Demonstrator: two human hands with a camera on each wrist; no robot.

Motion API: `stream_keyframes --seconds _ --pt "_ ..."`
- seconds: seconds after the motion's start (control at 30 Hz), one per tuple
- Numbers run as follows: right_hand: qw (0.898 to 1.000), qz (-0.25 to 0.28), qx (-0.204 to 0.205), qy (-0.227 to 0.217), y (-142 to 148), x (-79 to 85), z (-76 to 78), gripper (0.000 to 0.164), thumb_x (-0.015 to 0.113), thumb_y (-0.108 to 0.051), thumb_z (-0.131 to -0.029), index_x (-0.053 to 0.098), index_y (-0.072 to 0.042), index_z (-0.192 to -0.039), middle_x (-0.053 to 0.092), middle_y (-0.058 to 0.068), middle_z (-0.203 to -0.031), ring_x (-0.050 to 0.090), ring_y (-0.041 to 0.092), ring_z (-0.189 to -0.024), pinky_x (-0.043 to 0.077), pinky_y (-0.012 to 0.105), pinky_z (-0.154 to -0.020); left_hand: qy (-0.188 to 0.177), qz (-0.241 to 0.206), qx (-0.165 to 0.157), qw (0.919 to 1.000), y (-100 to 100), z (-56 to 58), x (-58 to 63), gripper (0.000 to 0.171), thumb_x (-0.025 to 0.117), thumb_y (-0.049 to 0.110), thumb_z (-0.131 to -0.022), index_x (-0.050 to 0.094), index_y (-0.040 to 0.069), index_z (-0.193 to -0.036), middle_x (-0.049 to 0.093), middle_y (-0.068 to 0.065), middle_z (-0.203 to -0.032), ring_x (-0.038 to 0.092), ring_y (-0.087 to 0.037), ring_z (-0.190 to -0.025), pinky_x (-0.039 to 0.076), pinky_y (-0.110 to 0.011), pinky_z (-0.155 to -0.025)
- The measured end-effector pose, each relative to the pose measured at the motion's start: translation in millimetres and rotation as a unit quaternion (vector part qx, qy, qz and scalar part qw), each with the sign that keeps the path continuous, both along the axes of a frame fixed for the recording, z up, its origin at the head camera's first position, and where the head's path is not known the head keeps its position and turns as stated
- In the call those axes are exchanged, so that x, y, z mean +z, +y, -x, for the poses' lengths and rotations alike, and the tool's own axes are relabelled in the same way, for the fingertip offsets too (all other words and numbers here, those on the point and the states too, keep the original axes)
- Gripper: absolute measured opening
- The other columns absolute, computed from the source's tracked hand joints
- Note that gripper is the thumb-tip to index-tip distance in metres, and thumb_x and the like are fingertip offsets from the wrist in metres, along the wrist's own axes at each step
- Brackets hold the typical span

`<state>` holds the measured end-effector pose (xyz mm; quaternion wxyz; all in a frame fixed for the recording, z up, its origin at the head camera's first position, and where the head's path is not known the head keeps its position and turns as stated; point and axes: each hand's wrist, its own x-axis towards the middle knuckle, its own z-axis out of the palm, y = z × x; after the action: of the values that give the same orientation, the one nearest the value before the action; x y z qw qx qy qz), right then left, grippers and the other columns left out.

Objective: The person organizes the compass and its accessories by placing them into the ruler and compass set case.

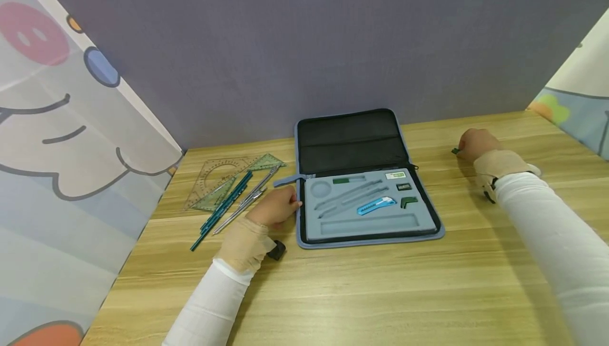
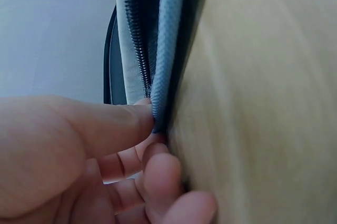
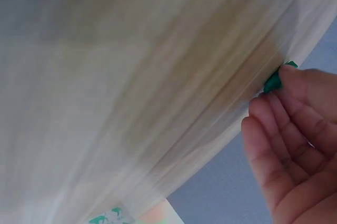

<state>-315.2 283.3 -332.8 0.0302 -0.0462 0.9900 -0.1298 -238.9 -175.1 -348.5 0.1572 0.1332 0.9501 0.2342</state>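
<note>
An unzipped pencil case [image 1: 371, 236] lies spread flat on the table, its grey-blue moulded tray [image 1: 368, 224] facing up and its black lid folded back. My left hand [image 1: 276, 207] pinches the case's left edge between thumb and fingers; up close, the blue piping [image 2: 167, 39] and zipper teeth [image 2: 138, 39] run down into that grip. Off to the right of the case, my right hand [image 1: 478, 144] pinches a small green piece [image 3: 273, 83] just above the table, its kind mostly hidden by the fingers. A blue box cutter [image 1: 376, 206] sits in the tray.
Also in the tray are a white eraser [image 1: 394, 175], a dark sharpener [image 1: 403, 187] and a green bent piece [image 1: 408, 201]. Left of the case lie clear set squares [image 1: 204, 174], teal pencils [image 1: 221, 211] and metal compasses [image 1: 247, 198]. A grey partition [image 1: 333, 45] stands behind the table.
</note>
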Motion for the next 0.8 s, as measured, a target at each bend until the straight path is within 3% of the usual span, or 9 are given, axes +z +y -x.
stream_keyframes --seconds 0.3,0.8 --pt "0.997 -0.004 0.072 0.020 -12 -1.0 1.6 0.017 0.062 -0.007 -0.084 0.066 0.009 -0.084 0.065 0.022 -0.080 0.061 0.034 -0.071 0.050 0.048 -0.064 0.000 0.003 -0.001 1.0000 0 0.2 -0.3 0.018 0.054 0.021 -0.097 0.050 0.007 -0.086 0.047 -0.005 -0.072 0.046 -0.014 -0.044 0.045 -0.025 -0.040" --pt "0.983 0.026 0.158 0.087 -73 18.6 -5.6 0.013 0.065 -0.002 -0.081 0.066 0.009 -0.088 0.067 0.019 -0.080 0.063 0.031 -0.074 0.051 0.048 -0.070 0.010 0.007 -0.005 0.9999 -1 0.0 0.7 0.018 0.054 0.021 -0.097 0.050 0.007 -0.085 0.048 -0.006 -0.073 0.047 -0.014 -0.045 0.045 -0.025 -0.040"
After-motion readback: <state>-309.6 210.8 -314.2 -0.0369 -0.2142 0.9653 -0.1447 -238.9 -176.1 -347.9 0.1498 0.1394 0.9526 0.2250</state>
